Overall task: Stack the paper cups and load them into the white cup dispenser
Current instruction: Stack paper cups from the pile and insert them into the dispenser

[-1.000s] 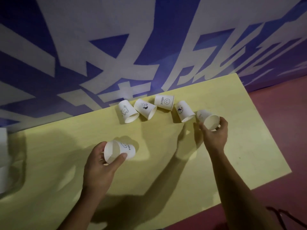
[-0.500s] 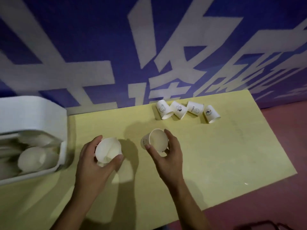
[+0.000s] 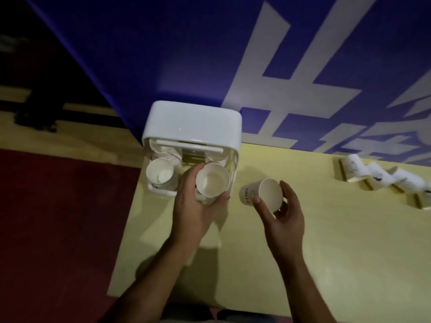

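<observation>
While the left hand [image 3: 193, 210] holds one cup [image 3: 212, 179] mouth-up over the right-hand bay of the dispenser [image 3: 192, 127], its grip is curled round the cup's wall, thumb on the near side and fingers on the far side. The right hand [image 3: 283, 220] has closed its grip on a second cup [image 3: 261, 192], tilted on its side just above the bench [image 3: 303, 264], mouth toward the camera. A stack of cups [image 3: 161, 174] already sits in the left bay; what lies under the held cup is hidden, so whether it rests on a stack or hangs free cannot be told. Four more cups [image 3: 382, 178] lie in a row near the wall [image 3: 163, 54], well apart from the hands. Paper cups like these are light and thin-walled, so they likely crush under a hard squeeze and slide easily; the safest hold is probably a loose one around the wall just below the rolled rim, where the paper is stiffest.
</observation>
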Action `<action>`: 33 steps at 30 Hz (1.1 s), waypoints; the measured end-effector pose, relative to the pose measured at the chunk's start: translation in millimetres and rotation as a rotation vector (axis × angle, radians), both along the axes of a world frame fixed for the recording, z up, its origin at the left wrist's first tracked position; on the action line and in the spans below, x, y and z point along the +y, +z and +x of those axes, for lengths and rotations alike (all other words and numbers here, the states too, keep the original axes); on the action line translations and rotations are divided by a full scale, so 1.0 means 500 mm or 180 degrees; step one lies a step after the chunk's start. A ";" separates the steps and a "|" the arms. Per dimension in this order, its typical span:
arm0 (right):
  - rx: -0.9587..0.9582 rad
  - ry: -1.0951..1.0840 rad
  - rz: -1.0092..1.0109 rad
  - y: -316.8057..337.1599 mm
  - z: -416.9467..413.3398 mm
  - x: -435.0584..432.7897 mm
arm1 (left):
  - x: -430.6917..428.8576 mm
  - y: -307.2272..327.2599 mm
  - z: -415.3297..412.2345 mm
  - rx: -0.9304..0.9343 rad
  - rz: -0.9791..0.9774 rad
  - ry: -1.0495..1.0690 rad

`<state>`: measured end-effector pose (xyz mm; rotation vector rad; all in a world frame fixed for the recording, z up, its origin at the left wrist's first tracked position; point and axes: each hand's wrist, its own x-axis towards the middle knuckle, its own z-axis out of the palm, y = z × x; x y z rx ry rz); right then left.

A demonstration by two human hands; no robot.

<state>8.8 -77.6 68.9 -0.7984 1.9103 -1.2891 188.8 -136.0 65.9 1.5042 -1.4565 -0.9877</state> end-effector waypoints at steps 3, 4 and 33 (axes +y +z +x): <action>-0.0012 -0.0029 -0.0001 0.016 0.015 -0.008 | -0.033 -0.027 0.003 -0.0289 0.0056 -0.0093; 0.0025 -0.0031 -0.0005 0.018 0.015 -0.010 | -0.041 -0.039 0.000 -0.0394 0.0057 -0.0144; 0.1043 0.1299 0.0371 -0.137 0.138 -0.138 | -0.070 -0.143 0.039 -0.0739 0.0960 -0.1143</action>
